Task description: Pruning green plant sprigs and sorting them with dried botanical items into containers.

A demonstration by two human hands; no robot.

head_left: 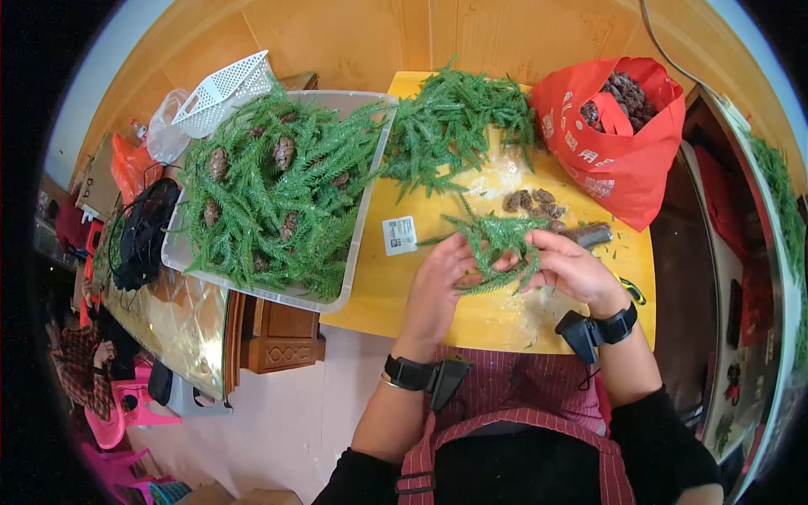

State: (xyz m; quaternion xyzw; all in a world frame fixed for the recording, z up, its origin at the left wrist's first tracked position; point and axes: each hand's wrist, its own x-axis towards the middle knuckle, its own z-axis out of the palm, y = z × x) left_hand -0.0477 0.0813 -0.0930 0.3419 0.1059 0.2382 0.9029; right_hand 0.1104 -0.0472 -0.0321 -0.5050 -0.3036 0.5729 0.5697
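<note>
Between my two hands, above the yellow tabletop (387, 295), is a green artificial pine sprig (497, 237). My left hand (438, 282) has its fingers closed on the left side of the sprig. From the other side my right hand (576, 268) pinches it between thumb and fingers. Needles partly hide the fingertips of both hands. Just beyond the sprig lie several brown pine cones (532, 202). A brownish-grey cylindrical thing (592, 236) rests beyond my right hand, its near end hidden. A white printed card (399, 236) lies left of my left hand.
A translucent bin (364, 198) of pine branches with cones stands at left. Loose green sprigs (459, 122) lie at the back. A red bag (606, 160) of pine cones stands back right. A yellow-and-black handle (633, 291) lies near the right edge. A person (84, 370) sits far left.
</note>
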